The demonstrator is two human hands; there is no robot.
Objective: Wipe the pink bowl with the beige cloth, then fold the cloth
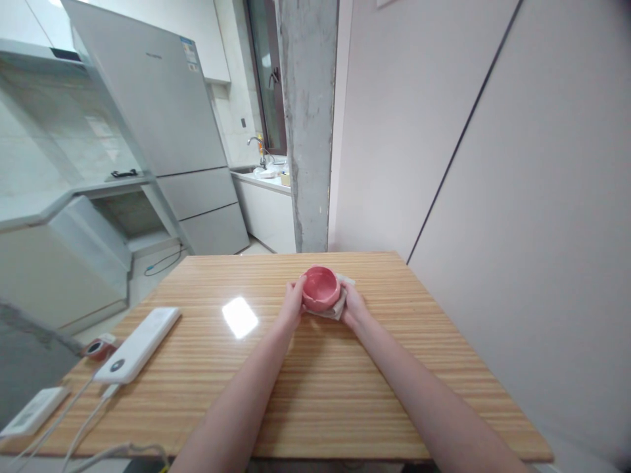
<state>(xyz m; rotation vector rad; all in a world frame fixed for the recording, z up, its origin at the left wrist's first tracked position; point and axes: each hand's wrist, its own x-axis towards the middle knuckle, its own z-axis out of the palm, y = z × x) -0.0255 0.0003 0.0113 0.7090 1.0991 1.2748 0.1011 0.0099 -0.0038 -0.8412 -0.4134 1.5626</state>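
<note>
A small pink bowl [321, 287] is tilted toward me, just above the far part of the wooden table [305, 387]. My left hand [294, 303] grips its left rim with curled fingers. My right hand [351, 305] holds a pale cloth [337, 306] pressed against the bowl's right and lower side. Both forearms reach forward across the table.
A white power strip [139, 343] with cables lies at the table's left, with a small red-rimmed round object [99, 347] beside it and a white device [32, 412] at the near left corner. A wall runs along the table's right; a fridge [162, 125] and a concrete pillar [309, 125] stand beyond.
</note>
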